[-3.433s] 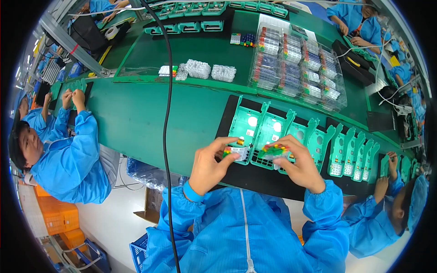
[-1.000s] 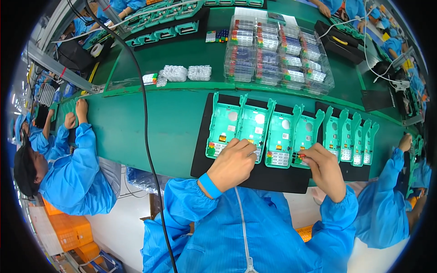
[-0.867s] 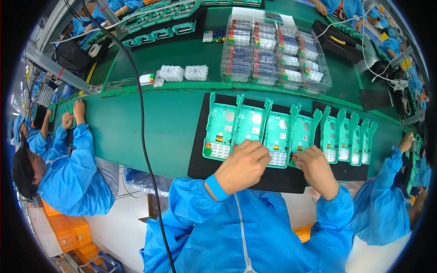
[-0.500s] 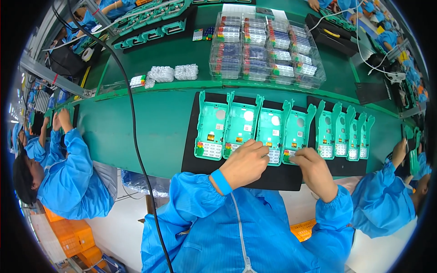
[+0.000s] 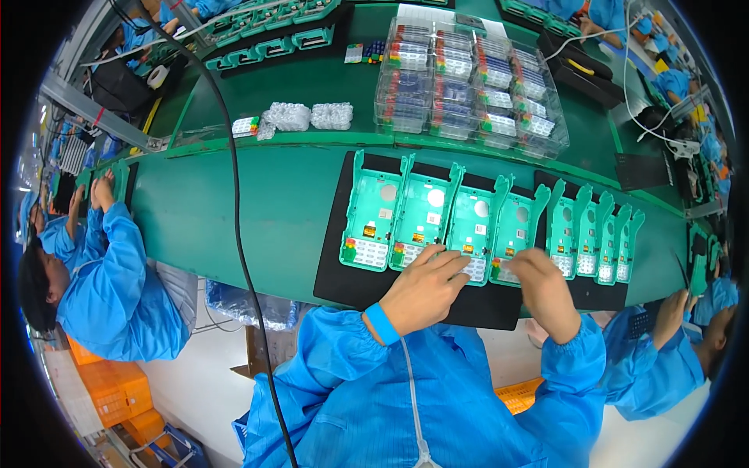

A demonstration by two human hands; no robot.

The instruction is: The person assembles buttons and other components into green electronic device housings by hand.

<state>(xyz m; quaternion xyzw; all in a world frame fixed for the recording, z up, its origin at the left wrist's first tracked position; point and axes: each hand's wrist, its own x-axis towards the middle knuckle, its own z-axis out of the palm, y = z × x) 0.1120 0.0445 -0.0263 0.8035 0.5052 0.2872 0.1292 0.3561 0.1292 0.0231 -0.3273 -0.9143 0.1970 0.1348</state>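
A row of green plastic device housings (image 5: 377, 204) lies on a black mat (image 5: 331, 253), each with a white keypad (image 5: 370, 252) with coloured keys at its near end. My left hand (image 5: 425, 292), wearing a blue wristband (image 5: 381, 324), reaches over the near ends of the second housing (image 5: 424, 201) and third housing (image 5: 473, 209). Its fingers are slightly bent and apart, covering part of the keypads. At the near end of the fourth housing (image 5: 512, 214) is my right hand (image 5: 544, 292). Motion smears its fingers, so whether they hold anything is unclear.
Several more housings (image 5: 562, 222) lie on a second mat at right. Behind stands a clear plastic tray (image 5: 472, 86) of stacked keypads. Wrapped bundles (image 5: 289, 117) sit on the raised ledge. A black cable (image 5: 236, 183) crosses the left side. Co-workers (image 5: 117, 288) sit on both sides.
My right hand has lifted a little off the fourth housing's keypad, its fingers now blurred. My left hand stays almost in place over the second and third housings. The view has shifted slightly.
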